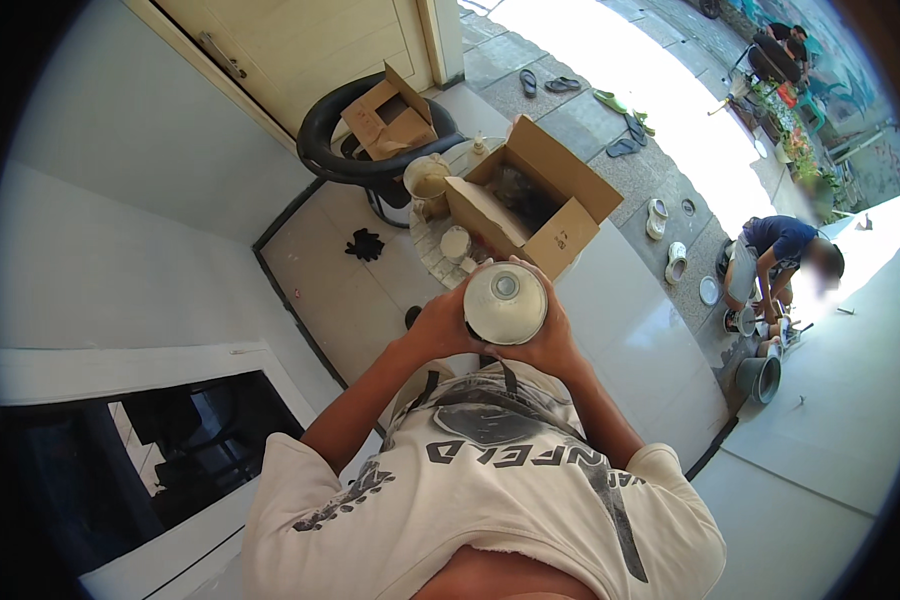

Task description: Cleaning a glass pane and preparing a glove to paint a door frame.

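Observation:
Between my two hands, in front of my chest, is a silvery-white round, cone-shaped object with a small round stub at its centre. My left hand wraps its left side and my right hand wraps its right side. Its underside is hidden, so I cannot tell its exact kind. Just beyond my hands stands a small round table with a pale cover. An open cardboard box on it holds something dark in plastic. Near the box are a pale bucket and a white-topped container.
A black chair by the door carries a smaller open carton. Black gloves lie on the tiled floor. Sandals and white shoes sit outside. A person crouches at right beside a grey bucket.

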{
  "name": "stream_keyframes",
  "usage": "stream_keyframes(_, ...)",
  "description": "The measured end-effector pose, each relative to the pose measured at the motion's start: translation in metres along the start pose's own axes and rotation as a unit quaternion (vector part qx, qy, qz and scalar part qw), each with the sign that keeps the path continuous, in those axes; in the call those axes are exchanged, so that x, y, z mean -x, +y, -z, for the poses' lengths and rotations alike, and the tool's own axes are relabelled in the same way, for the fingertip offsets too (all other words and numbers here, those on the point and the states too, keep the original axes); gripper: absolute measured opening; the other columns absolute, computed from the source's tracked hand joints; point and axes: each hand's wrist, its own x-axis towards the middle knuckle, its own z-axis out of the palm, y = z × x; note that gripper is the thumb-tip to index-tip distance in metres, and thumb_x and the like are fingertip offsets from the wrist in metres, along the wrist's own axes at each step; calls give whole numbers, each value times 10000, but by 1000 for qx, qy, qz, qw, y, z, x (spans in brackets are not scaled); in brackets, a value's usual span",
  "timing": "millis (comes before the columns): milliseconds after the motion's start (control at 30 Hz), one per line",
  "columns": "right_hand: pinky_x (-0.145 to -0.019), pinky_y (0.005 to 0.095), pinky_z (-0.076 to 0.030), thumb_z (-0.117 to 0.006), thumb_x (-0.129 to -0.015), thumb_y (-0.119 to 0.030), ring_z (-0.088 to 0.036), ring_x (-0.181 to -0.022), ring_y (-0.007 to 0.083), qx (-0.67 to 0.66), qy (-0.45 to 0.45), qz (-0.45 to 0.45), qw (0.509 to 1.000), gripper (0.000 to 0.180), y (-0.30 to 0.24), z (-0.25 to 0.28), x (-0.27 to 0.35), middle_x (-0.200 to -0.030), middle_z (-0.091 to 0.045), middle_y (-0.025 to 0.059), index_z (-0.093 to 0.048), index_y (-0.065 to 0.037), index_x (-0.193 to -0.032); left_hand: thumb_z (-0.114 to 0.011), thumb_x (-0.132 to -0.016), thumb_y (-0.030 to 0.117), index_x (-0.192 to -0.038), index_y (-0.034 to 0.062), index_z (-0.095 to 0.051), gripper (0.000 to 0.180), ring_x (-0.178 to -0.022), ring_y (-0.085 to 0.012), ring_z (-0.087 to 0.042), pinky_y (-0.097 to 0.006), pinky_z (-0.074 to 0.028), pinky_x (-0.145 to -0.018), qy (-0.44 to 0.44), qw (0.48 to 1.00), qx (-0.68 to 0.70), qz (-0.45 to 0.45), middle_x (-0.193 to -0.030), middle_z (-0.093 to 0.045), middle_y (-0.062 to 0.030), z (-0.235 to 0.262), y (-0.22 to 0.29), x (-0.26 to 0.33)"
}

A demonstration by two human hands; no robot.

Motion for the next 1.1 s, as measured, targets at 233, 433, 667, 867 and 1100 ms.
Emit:
stream_keyframes(233,-1154,442,-355,-952,-545,-243,-401,-1405,326,32,34,-3,999,1130,-3,-38,-47,-1503,-406,151,-356,-59,-1487,-950,-511,356,-1569,163,-202,1310,-1117,-416,-629,-463,-532,-921,-21,995,-16,-94,-1285,-621,-192,57,-33,-33)
stream_keyframes(433,-1161,447,-342,-958,-562,-263,-400,-1402,322,23,70,-11,997,1145,0,-87,-86,-1501,-398,158,-330,-47,-1495,-954,-505,364,-1530,119,-285,1247,-1109,-402,-640,-455,-538,-921,-48,989,-12,-136,-1304,-613,-191,117,-63,-51)
stream_keyframes(667,-1178,460,-307,-965,-566,-287,-343,-1434,352,28,72,-70,995,1282,-13,-115,-115,-1546,-305,188,-180,-59,-1553,-949,-532,352,-1474,80,-391,1128,-1116,-367,-653,-422,-547,-916,-54,977,27,-203,-1310,-616,-190,161,-79,-79)
stream_keyframes(867,-1123,479,-361,-958,-567,-299,-411,-1368,388,139,126,-50,981,1255,-40,-112,-141,-1459,-383,220,-210,-48,-1543,-935,-567,329,-1462,59,-400,1077,-1118,-367,-655,-425,-543,-920,-54,979,19,-193,-1289,-623,-207,172,-82,-102)
stream_keyframes(1100,-1000,457,-473,-922,-579,-279,-555,-1218,380,214,70,-35,974,1107,-56,-80,-188,-1310,-519,177,-340,-44,-1490,-945,-531,331,-1460,53,-398,1113,-1128,-368,-650,-426,-542,-919,-20,979,-18,-201,-1273,-628,-211,187,-73,-131)
